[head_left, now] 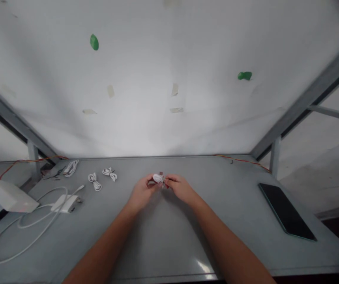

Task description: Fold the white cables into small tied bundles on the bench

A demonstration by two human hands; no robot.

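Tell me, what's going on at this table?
A person holds a small bundle of white cable between the fingers of the left hand and right hand, over the grey table. Three more coiled white cables lie to the left, near a white charger. A dark flat device lies on the right.

White wall [145, 71] rising beyond the fingers [171, 178], grey tabletop [222, 221] spreading beneath them, grey bars [311, 94] slanting up either side!
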